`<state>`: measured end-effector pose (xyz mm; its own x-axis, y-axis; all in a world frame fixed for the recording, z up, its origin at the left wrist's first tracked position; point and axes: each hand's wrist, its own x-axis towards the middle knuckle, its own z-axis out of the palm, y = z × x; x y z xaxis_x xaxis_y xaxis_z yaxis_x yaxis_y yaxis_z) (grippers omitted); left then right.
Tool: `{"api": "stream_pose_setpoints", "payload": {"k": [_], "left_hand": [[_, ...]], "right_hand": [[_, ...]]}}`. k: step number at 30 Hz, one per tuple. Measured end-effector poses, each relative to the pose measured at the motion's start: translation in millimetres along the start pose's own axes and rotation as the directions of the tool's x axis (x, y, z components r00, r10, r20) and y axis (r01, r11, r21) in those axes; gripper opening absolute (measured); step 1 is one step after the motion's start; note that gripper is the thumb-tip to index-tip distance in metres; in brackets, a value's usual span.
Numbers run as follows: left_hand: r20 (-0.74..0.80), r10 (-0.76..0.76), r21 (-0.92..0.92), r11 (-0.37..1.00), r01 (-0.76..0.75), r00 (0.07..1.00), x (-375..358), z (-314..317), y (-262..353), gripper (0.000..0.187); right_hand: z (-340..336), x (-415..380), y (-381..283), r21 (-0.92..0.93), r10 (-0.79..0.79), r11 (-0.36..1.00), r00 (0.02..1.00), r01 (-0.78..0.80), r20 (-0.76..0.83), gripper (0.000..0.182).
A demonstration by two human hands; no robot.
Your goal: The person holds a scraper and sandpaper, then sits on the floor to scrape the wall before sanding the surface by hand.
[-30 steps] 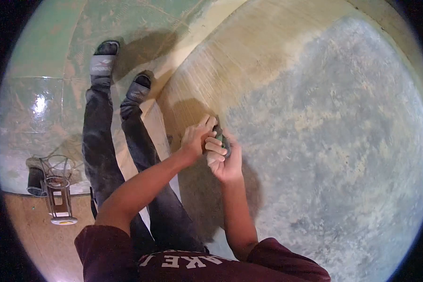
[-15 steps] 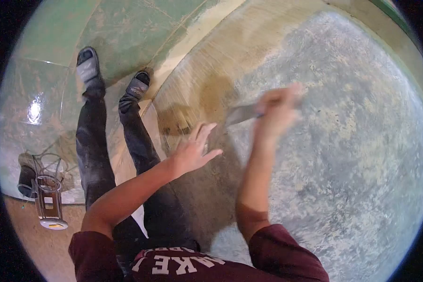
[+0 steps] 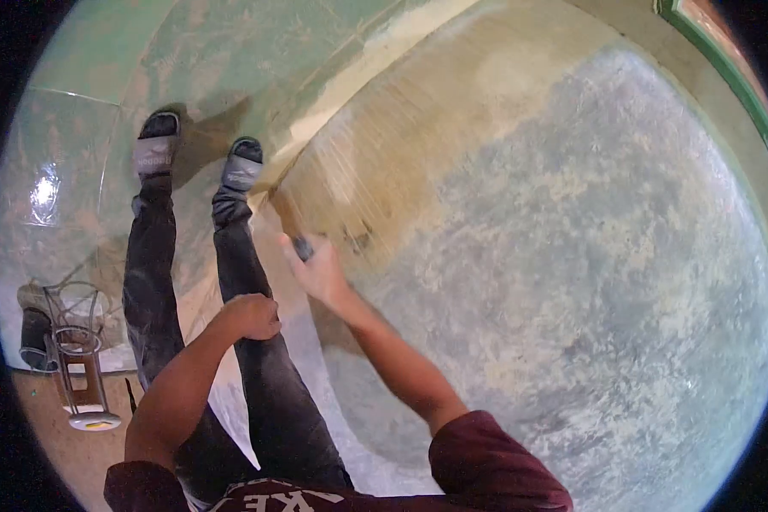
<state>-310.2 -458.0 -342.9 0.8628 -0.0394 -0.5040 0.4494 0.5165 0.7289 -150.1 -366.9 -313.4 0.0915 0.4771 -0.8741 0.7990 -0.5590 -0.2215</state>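
My right hand (image 3: 320,266) is closed round a dark-handled tool (image 3: 302,248), beside the edge of a raised surface (image 3: 520,282). Most of the tool is hidden by the hand, and its blade cannot be made out. Over my thigh, my left hand (image 3: 256,317) is closed, its fingers curled in; whether anything is inside them is hidden. The raised surface is mottled grey on the right and brownish with streaks toward the upper left.
My legs stretch forward, with grey sandals (image 3: 155,154) on the green floor (image 3: 68,136). A metal-framed stool (image 3: 84,384) lies at the lower left next to a dark cylindrical object (image 3: 36,339). A green-edged ledge (image 3: 725,72) runs along the upper right.
My right hand has swung left and down from over the grey area to the near edge, with the tool. My left hand has drawn back to my leg and closed.
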Motion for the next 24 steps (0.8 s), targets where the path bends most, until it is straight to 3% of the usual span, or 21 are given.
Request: {"api": "stream_pose_setpoints", "payload": {"k": [2,4,5,6,7,8,10,11,12,13,14,15,16,17,18,19,20,21,22,23,24], "left_hand": [[0.153,-0.179,0.231,0.963,0.141,0.972,1,1,-7,0.042],[0.140,-0.167,0.222,0.966,0.133,0.976,10,4,-11,0.043],[0.126,-0.148,0.202,0.972,0.121,0.981,14,0,-5,0.042],[0.116,-0.130,0.185,0.977,0.107,0.985,18,-4,1,0.042],[0.122,-0.128,0.178,0.978,0.105,0.984,22,-9,7,0.042],[0.113,-0.085,0.105,0.992,0.073,0.990,25,-16,12,0.042],[0.108,-0.036,0.027,0.999,0.033,0.993,28,-12,13,0.041],[0.023,-0.033,0.074,0.997,0.031,0.999,26,-5,13,0.039],[-0.070,-0.025,0.121,0.992,0.033,0.997,27,-2,11,0.036],[-0.078,-0.025,0.116,0.993,0.034,0.997,29,1,9,0.036],[-0.049,-0.062,0.131,0.989,0.068,0.997,32,6,8,0.037],[-0.024,-0.101,0.151,0.983,0.104,0.995,34,7,6,0.037],[-0.042,-0.098,0.156,0.982,0.104,0.994,36,7,2,0.037],[-0.095,-0.073,0.155,0.984,0.087,0.993,38,8,-3,0.037],[-0.139,-0.051,0.146,0.987,0.071,0.989,40,11,-5,0.037],[-0.142,-0.051,0.139,0.988,0.070,0.989,43,12,-3,0.037],[-0.103,-0.052,0.145,0.987,0.067,0.993,45,11,0,0.037],[-0.064,-0.056,0.152,0.986,0.065,0.996,46,11,2,0.037],[-0.063,-0.054,0.152,0.986,0.063,0.997,46,12,7,0.037],[-0.043,-0.071,0.122,0.990,0.076,0.997,44,13,11,0.037],[-0.026,-0.087,0.093,0.992,0.089,0.996,46,14,13,0.037]], "right_hand": [[-44,13,-64,0.054,-0.129,0.990,0.991,0.127,0.027,0.038],[-118,36,-133,0.110,-0.100,0.988,0.993,0.106,-0.063,0.027],[-162,54,-142,0.072,-0.238,0.966,0.963,0.248,-0.122,0.027],[-200,62,-156,-0.279,-0.545,0.836,0.775,0.473,-0.320,0.029],[-246,73,-180,-0.337,-0.646,0.763,0.679,0.552,-0.350,0.031],[-270,66,-211,0.217,-0.525,0.711,0.710,0.669,-0.469,0.034],[-344,65,-210,0.454,-0.842,0.467,0.538,0.759,-0.033,0.041],[-319,77,-182,0.294,-0.746,0.498,0.576,0.816,-0.333,0.044],[-284,92,-126,0.129,-0.611,0.554,0.507,0.822,-0.608,0.048],[-267,100,-47,-0.155,-0.639,0.740,0.611,0.655,-0.468,0.042],[-217,104,44,-0.358,-0.484,0.875,0.575,0.326,-0.659,0.025],[-169,91,67,0.038,-0.080,0.990,0.776,0.133,-0.626,0.030],[-129,70,86,0.391,0.304,0.911,0.857,-0.133,-0.417,0.040],[-106,63,137,0.169,0.014,0.985,0.965,0.032,-0.263,0.038],[-104,38,51,0.324,-0.150,0.927,0.980,0.186,-0.134,0.028],[-105,30,16,0.705,-0.142,0.699,0.990,0.117,-0.024,0.024],[-118,12,-41,0.587,-0.161,0.773,0.969,0.243,-0.189,0.011],[-154,21,-57,-0.079,-0.680,0.692,0.612,0.718,-0.404,0.001],[-201,26,-52,-0.559,-0.853,0.521,0.390,0.645,-0.346,0.007],[-231,25,-101,-0.003,-0.796,0.534,0.502,0.845,-0.339,0.010],[-259,24,-151,0.557,-0.762,0.385,0.594,0.736,-0.259,0.027]]}}
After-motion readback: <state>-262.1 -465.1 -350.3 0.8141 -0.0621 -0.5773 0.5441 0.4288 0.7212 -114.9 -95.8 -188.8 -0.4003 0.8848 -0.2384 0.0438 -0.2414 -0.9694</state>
